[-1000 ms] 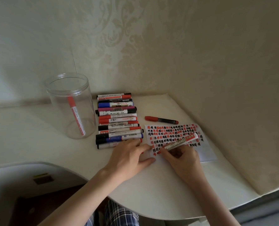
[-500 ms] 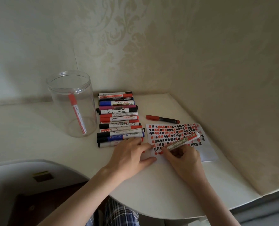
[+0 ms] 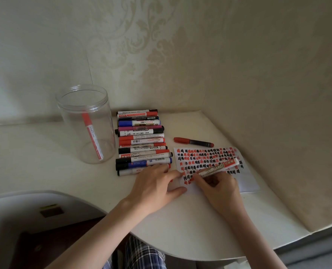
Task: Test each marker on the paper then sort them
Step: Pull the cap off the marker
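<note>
We find the clear jar (image 3: 85,125) near the desk's back edge holding one red marker (image 3: 92,136). Our right hand (image 3: 218,188) grips a whiteboard marker (image 3: 217,168), tip on the paper (image 3: 246,180); left hand (image 3: 157,188), fingers straight, presses the sheet's near corner.

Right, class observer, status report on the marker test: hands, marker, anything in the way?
Right hand grips red marker, tip on paper. Left hand flat, pinning paper's edge. Marker row beside it; nothing blocking.
</note>
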Tool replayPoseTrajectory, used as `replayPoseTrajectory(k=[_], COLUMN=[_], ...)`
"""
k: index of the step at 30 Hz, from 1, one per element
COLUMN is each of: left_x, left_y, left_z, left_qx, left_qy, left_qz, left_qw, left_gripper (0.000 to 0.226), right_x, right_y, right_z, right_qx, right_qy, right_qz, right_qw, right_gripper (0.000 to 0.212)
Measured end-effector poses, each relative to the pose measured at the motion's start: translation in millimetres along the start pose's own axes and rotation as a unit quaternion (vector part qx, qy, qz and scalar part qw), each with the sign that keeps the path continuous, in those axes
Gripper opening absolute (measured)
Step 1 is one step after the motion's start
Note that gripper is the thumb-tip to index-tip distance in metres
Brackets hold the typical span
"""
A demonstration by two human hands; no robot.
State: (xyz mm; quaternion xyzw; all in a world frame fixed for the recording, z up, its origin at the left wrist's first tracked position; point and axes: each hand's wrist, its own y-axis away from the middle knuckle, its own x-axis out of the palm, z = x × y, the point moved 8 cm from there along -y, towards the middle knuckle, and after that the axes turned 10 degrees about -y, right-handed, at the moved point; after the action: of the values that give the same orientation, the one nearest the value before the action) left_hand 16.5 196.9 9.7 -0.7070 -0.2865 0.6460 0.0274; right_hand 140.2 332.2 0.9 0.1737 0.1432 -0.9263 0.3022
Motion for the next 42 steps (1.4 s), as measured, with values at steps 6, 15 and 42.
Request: replayPoseTrajectory(k=[6,15,42], left_x=[-1,-8,-43], left_y=[0,14,57], left_z=[-2,8,53], left_qx=[0.008,-0.078,-0.122], left_qy=[-0.003,0.238,0.399], left_qz=[0.002,0.088,-0.022], left_qw=[1.000,0.964,0.908], left_gripper=[0.055,0.016,0.015], right_x=[-1,4,90], right_y=[0,-2,44], right_z=[-5,11,70], right_qx=[0.012,0.083,0.056], right_qy=[-0.003,-0.196,-0.313], right_qz=[-0.004,0.043,0.154], right_qw=[1.000,0.976,0.936], right_gripper=[0.009,0.005,0.014])
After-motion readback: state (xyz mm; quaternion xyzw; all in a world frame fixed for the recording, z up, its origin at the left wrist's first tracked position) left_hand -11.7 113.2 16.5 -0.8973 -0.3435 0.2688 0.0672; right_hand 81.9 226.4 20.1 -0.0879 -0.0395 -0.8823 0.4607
